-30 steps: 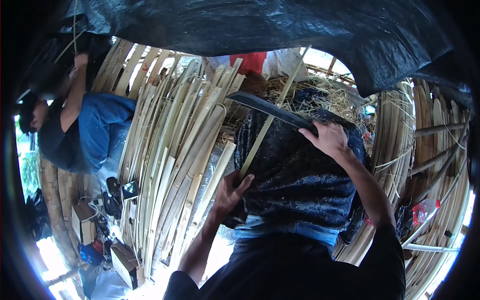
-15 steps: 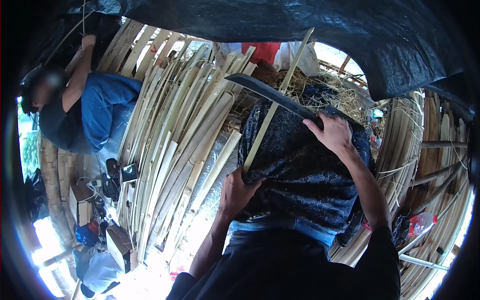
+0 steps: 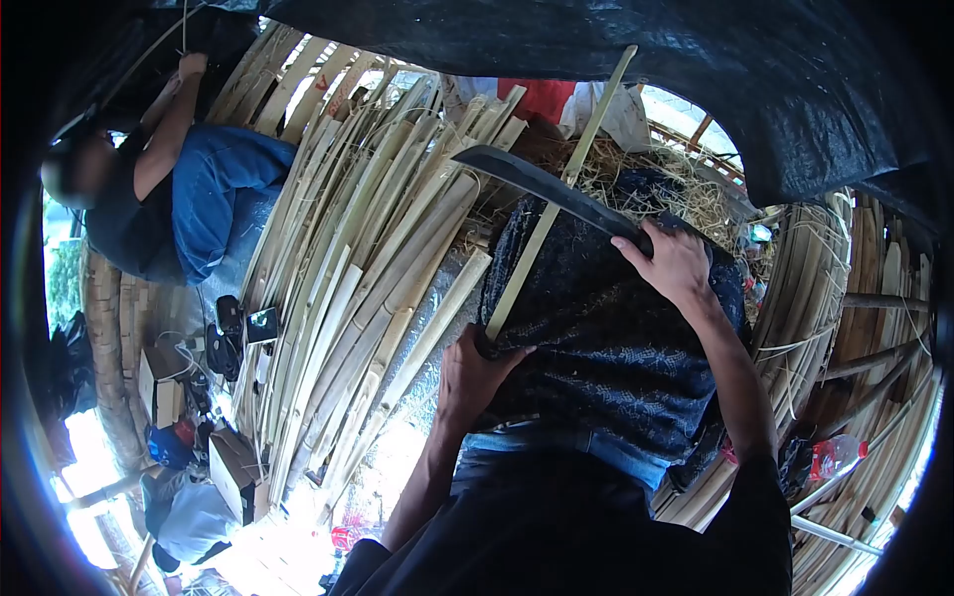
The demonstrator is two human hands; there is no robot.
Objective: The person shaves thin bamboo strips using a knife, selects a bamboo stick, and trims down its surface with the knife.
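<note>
Upper left of frame: 1 co-worker in a blue shirt (image 3: 214,204), arm raised toward the dark tarp (image 3: 556,45) overhead. Lower left: cardboard boxes (image 3: 237,467) on the ground. Left of centre: a leaning stack of split bamboo slats (image 3: 348,278), running from lower left to upper centre.

Centre: left hand (image 3: 472,377), fingers closed around the lower end of 1 thin bamboo strip (image 3: 556,194). The strip rises diagonally to upper centre, resting on dark patterned cloth (image 3: 596,338) over the person's lap.

Right of centre: right hand (image 3: 676,263), fingers wrapped on the handle of a machete (image 3: 547,189). Blade points to upper left and crosses the strip, touching it. Straw (image 3: 676,199) lies behind.

Lower right: 1 plastic bottle (image 3: 830,455) among bamboo poles.
</note>
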